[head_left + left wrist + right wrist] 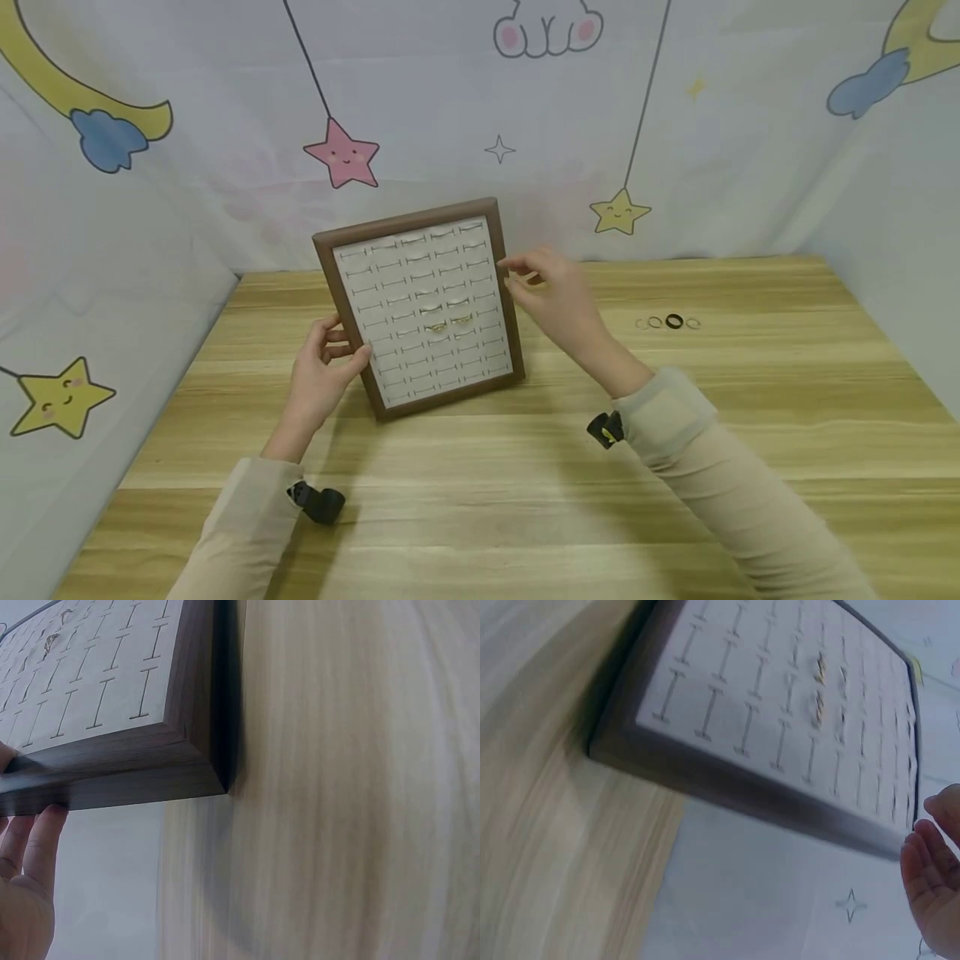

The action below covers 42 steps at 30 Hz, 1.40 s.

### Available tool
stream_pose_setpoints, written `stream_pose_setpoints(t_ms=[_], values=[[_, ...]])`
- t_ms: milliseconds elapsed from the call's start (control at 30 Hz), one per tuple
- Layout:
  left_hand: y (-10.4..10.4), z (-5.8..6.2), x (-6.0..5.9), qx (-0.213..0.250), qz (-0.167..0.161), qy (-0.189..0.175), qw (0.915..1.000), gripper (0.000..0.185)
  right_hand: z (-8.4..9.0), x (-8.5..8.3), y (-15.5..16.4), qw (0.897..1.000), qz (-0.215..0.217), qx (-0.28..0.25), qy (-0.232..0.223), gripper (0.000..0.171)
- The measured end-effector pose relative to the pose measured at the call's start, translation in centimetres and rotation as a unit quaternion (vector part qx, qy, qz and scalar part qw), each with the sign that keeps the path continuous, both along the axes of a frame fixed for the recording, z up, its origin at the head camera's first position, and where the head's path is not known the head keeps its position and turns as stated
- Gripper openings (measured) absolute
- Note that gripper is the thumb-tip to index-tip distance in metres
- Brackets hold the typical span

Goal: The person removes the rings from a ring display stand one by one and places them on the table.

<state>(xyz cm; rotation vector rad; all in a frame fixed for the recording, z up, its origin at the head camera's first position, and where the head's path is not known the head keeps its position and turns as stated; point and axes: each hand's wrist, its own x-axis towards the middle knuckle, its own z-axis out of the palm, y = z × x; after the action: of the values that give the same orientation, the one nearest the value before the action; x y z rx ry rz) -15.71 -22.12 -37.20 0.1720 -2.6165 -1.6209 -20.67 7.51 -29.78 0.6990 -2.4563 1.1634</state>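
Sleeves (pixel 247 533) nearest, both tan, each with a small black camera at the wrist. Past them, bare wooden desk (pixel 480 500) with light and dark stripes.

Next, left hand (pixel 322 379), fingers curled round the left edge of the ring display tray (pixel 423 308), thumb on the front, other fingers behind. Seen from the left wrist too: fingertips (pixel 41 832) under the dark brown frame (pixel 135 769).

Tray standing up on its bottom edge in the middle of the desk, leaning back a bit. Brown wooden frame, pale padded inside with many rows of little slits. A few gold rings (pixel 448 323) stuck in slits near the middle. Probably stiff and not very heavy, but easy to tip over. Best held by the wooden frame on both sides, not by the soft pad. Rings small and likely to slip out if shaken or tilted too far.

Right hand (pixel 551 292) just beside the tray's right edge, fingers loose and a little bent, holding nothing; touching the frame or not, cannot tell.

Farther right, well apart, a short row of loose rings (pixel 667 322), one of them black.

Behind everything, a pale cloth backdrop (pixel 480 125) with stars, a moon and clouds.
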Motion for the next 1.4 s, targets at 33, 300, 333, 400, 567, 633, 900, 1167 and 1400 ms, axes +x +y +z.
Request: stream_pose_setpoints(t_ms=[33, 300, 333, 400, 567, 633, 900, 1167, 1400], values=[[0.0, 0.0, 0.0, 0.000, 0.000, 0.000, 1.0000, 0.064, -0.2, 0.2, -0.5, 1.000, 0.010, 0.011, 0.012, 0.018], [0.0, -0.1, -0.1, 0.000, 0.000, 0.001, 1.0000, 0.065, -1.7, 1.2, -3.9, 0.992, 0.072, 0.101, 0.020, 0.015], [0.0, -0.1, -0.1, -0.001, 0.001, 0.001, 1.0000, 0.065, -1.8, 1.3, -4.3, 0.990, 0.075, 0.118, 0.015, 0.017], [0.0, -0.1, 0.0, -0.001, 0.002, 0.002, 1.0000, 0.065, -2.0, 1.5, -4.9, 0.986, 0.079, 0.144, 0.003, 0.019], [0.0, -0.1, 0.0, -0.001, 0.000, 0.003, 1.0000, 0.064, -2.4, 1.5, -5.9, 0.980, 0.086, 0.175, -0.032, 0.021], [0.0, -0.1, 0.0, 0.000, 0.000, 0.003, 1.0000, 0.064, -2.5, 1.4, -6.1, 0.979, 0.091, 0.178, -0.032, 0.020], [-0.1, 0.0, 0.0, 0.002, -0.001, 0.004, 1.0000, 0.065, -3.1, 1.1, -6.7, 0.979, 0.092, 0.177, -0.028, 0.018], [-0.1, 0.0, 0.1, 0.003, -0.004, 0.001, 1.0000, 0.065, -3.5, 0.9, -7.1, 0.977, 0.086, 0.193, 0.015, 0.015], [0.0, 0.0, 0.1, 0.003, 0.000, -0.002, 1.0000, 0.065, -3.8, 0.7, -7.2, 0.976, 0.087, 0.195, 0.031, 0.012]])
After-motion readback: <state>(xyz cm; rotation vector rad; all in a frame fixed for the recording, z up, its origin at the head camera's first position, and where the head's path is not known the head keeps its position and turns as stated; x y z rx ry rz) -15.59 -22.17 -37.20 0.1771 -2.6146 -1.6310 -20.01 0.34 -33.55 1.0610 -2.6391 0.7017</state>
